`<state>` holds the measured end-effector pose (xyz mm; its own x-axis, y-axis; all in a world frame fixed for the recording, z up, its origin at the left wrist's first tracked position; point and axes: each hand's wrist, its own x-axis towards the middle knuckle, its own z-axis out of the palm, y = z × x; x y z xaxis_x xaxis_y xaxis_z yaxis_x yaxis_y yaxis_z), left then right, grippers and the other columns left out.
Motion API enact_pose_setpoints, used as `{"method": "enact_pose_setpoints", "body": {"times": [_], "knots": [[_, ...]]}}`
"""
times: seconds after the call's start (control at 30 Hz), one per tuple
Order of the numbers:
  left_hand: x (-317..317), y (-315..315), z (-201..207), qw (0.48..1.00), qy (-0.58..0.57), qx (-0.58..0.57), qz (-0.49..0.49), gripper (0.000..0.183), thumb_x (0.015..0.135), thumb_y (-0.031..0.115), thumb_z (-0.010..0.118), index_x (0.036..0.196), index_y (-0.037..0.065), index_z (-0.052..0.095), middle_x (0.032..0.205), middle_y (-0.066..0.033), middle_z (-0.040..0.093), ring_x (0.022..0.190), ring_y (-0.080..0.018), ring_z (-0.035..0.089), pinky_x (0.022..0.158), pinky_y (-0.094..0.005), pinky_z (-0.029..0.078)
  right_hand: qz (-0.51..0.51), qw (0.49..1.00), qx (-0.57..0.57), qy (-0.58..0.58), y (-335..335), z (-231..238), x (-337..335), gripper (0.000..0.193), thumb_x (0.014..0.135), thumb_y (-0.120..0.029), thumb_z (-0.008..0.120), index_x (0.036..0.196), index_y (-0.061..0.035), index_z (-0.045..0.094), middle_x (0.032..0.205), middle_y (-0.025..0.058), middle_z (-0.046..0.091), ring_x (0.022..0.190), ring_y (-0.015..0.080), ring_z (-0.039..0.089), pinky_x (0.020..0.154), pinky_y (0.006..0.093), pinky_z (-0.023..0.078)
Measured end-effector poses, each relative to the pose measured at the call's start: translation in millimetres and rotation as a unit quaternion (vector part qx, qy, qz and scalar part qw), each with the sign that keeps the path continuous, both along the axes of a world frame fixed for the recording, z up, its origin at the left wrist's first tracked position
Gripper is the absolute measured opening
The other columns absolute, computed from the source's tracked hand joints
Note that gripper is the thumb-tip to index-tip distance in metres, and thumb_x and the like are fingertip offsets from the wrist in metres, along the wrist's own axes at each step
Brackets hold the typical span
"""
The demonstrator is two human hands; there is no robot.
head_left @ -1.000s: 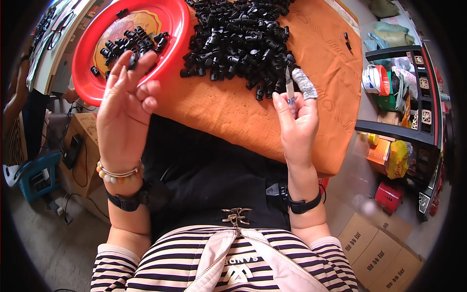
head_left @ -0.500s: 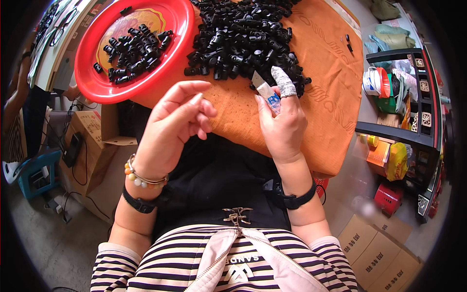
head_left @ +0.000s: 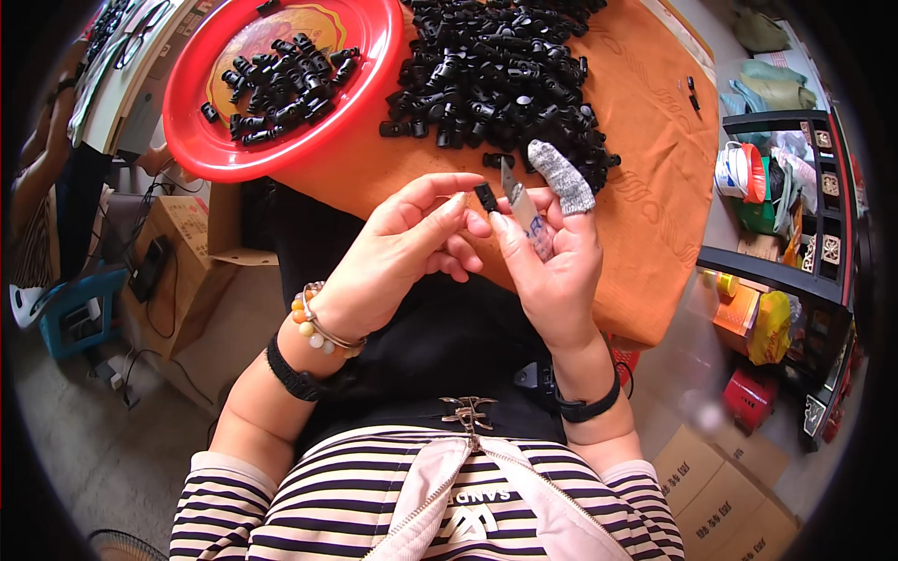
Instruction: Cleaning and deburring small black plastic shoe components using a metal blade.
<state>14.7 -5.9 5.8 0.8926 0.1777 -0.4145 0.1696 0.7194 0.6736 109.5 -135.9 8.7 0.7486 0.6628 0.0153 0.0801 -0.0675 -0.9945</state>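
My right hand (head_left: 554,257) is closed around a flat metal blade (head_left: 520,210) with a white and blue wrapped grip. A grey knitted finger cover (head_left: 565,178) sits on its raised index finger. At the right thumb's tip is a small black plastic fitting (head_left: 485,197). My left hand (head_left: 412,229) reaches beside this fitting, fingers curved and apart; whether they touch it I cannot tell. Beyond my hands lies a large heap of similar black fittings (head_left: 486,84). A red round tray (head_left: 187,150) at the far left carries a smaller pile of them.
An orange cloth (head_left: 645,252) covers the table. Two small dark pieces (head_left: 693,93) lie near its right side. A black shelf (head_left: 776,276) with bags and tubs stands at right, cardboard boxes (head_left: 720,496) below it. At left are an open carton (head_left: 182,271) and a blue stool (head_left: 70,318).
Both hands have come together, the left moving right and the right drawing back from the heap with the blade. A black fitting now shows between them. The whole view has shifted slightly.
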Motion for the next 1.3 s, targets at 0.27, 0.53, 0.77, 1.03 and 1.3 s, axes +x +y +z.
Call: {"method": "enact_pose_setpoints", "body": {"times": [0.27,0.53,0.77,1.03,1.3], "knots": [[-6.1,5.5,-2.3,0.990,-0.070,-0.125,0.019,0.021,0.096,0.024,0.042,0.105,0.006,0.049,0.084,-0.0026,0.056,0.065,-0.0076,0.052,0.057,-0.0189,0.042,0.069,0.996,0.033,0.040,3.7,8.9,-10.3,0.049,0.084,0.002,0.058,0.129,0.0001,0.037,0.096,0.0046,0.054,0.087,0.0091,0.057,0.077,0.0213,0.047],[-8.3,8.1,2.6,0.984,-0.066,-0.161,0.030,0.016,0.095,0.020,0.041,0.107,0.010,0.044,0.070,-0.0021,0.050,0.047,-0.0067,0.037,0.044,-0.0192,0.031,0.087,0.993,0.029,0.068,-1.3,7.5,-9.9,0.041,0.084,-0.006,0.061,0.121,0.0006,0.047,0.082,-0.0010,0.054,0.067,-0.0001,0.043,0.058,0.0136,0.036],[-9.5,7.5,0.5,0.984,-0.071,-0.157,0.035,0.013,0.095,0.020,0.042,0.107,0.014,0.045,0.064,-0.0005,0.048,0.046,-0.0049,0.032,0.043,-0.0179,0.025,0.093,0.993,0.011,0.068,1.8,13.5,-12.4,0.039,0.082,-0.004,0.062,0.118,0.0017,0.048,0.082,0.0038,0.060,0.072,0.0031,0.053,0.062,0.0169,0.044],[-9.2,6.9,0.2,0.988,-0.070,-0.135,0.034,0.012,0.096,0.020,0.040,0.104,0.014,0.047,0.063,0.0010,0.045,0.044,-0.0034,0.028,0.040,-0.0170,0.022,0.104,0.990,-0.004,0.090,0.6,16.5,-12.1,0.039,0.082,-0.005,0.062,0.118,0.0025,0.048,0.084,0.0063,0.062,0.074,0.0044,0.054,0.064,0.0179,0.045],[-10.3,9.7,2.2,0.989,-0.074,-0.127,0.019,0.011,0.095,0.022,0.044,0.100,0.013,0.048,0.064,0.0018,0.047,0.047,-0.0029,0.032,0.042,-0.0168,0.025,0.114,0.990,0.000,0.087,-0.1,15.9,-10.5,0.034,0.083,-0.006,0.061,0.115,0.0000,0.050,0.086,0.0052,0.062,0.074,0.0037,0.053,0.064,0.0181,0.044]]}}
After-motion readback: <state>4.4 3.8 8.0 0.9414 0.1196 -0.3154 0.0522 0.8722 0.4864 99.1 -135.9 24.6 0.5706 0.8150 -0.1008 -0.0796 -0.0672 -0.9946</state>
